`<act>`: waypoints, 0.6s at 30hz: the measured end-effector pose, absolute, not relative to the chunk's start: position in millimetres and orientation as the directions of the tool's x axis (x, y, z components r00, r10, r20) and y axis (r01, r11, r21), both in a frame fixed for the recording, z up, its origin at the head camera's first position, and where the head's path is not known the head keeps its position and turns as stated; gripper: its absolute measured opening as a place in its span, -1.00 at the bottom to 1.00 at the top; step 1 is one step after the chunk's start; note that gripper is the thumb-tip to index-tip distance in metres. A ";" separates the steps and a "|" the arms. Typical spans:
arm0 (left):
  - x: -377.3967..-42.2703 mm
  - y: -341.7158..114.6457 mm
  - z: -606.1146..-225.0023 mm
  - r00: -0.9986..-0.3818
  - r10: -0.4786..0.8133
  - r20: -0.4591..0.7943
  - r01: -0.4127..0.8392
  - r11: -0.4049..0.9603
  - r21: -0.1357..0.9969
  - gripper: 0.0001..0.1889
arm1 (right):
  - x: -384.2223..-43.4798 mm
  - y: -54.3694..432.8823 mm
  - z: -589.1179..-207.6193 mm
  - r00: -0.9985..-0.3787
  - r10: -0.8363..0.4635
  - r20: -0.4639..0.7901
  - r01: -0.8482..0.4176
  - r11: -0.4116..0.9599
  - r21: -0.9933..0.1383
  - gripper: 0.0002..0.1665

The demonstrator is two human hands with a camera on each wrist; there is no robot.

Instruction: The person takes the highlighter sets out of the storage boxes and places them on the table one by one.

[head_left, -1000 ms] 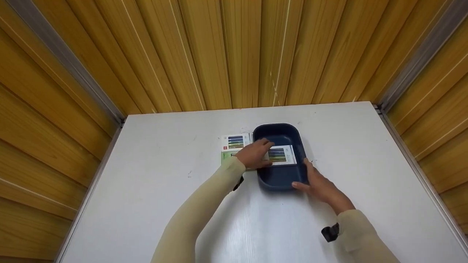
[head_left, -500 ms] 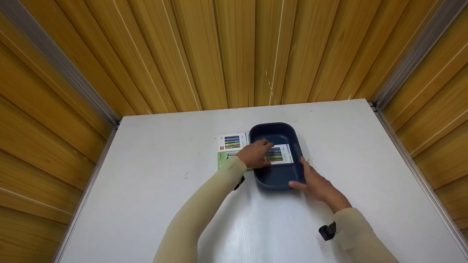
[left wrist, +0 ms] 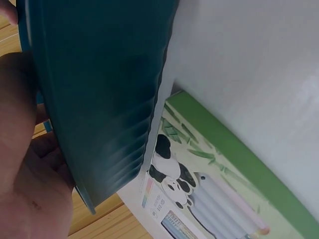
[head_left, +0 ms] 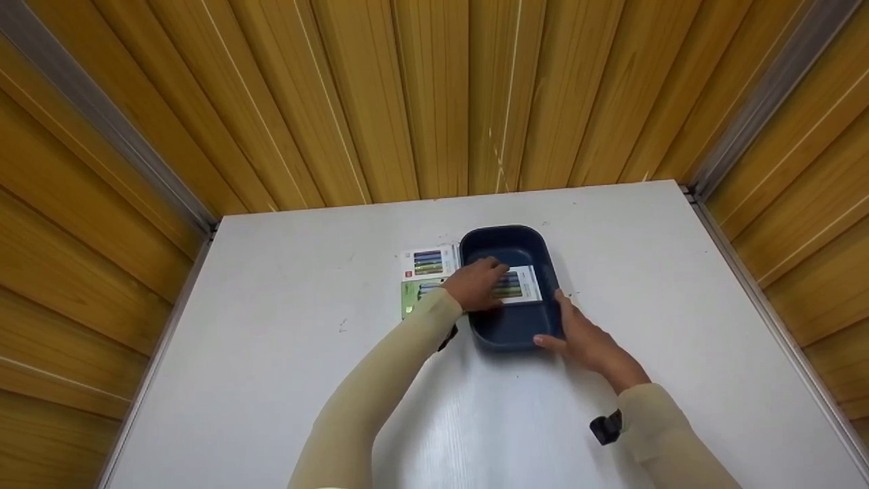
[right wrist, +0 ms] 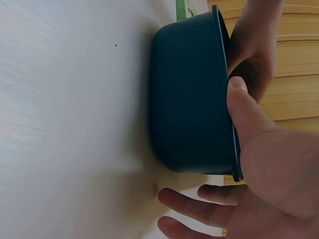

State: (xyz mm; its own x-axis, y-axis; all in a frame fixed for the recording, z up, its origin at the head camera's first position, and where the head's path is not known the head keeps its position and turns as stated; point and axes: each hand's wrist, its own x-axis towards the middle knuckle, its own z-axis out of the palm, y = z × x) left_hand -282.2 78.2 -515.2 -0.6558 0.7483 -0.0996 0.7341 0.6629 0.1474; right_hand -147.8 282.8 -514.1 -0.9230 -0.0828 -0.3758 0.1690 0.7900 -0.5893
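A dark blue rectangular plastic bin (head_left: 510,333) stands on the white table. My left hand (head_left: 474,284) reaches over its left rim and grips a white pen box (head_left: 526,285) inside, fingers and thumb at its two long edges. Coloured pens show through the box's window. My right hand (head_left: 589,343) rests at the bin's near right corner. In the right wrist view its thumb (right wrist: 239,92) lies on the rim, and the other fingers are spread, straight, beside the bin's outer wall (right wrist: 187,99).
Against the bin's left side lie another white pen box (head_left: 429,263) and a green panda-print box (left wrist: 184,172) of pens, partly behind my left forearm. The white table (head_left: 292,305) meets wood-patterned panels (head_left: 434,102) at the back and sides.
The whole scene has shifted slightly left as the head view turned. Both hands keep their places on the bin and the pen box.
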 end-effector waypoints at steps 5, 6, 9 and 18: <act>-283.2 78.7 -515.2 -0.657 0.748 -0.096 0.734 0.664 0.142 -0.30 | -149.1 282.7 -514.0 -0.923 -0.096 -0.372 0.156 0.792 -0.591 0.29; -283.1 78.6 -515.5 -0.658 0.746 -0.097 0.734 0.665 0.139 -0.31 | -149.2 282.8 -514.5 -0.923 -0.100 -0.373 0.154 0.791 -0.592 0.29; -283.6 78.9 -516.3 -0.660 0.745 -0.093 0.732 0.666 0.141 -0.32 | -149.2 282.8 -514.4 -0.922 -0.101 -0.375 0.155 0.789 -0.595 0.29; -287.6 82.8 -520.9 -0.656 0.748 -0.101 0.736 0.664 0.131 -0.34 | -150.2 283.1 -515.5 -0.920 -0.101 -0.379 0.161 0.785 -0.599 0.29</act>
State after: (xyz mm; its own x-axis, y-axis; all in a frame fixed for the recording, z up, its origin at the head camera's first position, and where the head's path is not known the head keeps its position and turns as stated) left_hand -287.6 82.8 -520.9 -0.6564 0.7476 -0.1015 0.7362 0.6641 0.1306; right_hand -150.2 283.1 -515.5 -0.9199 -0.1008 -0.3790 0.1606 0.7848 -0.5986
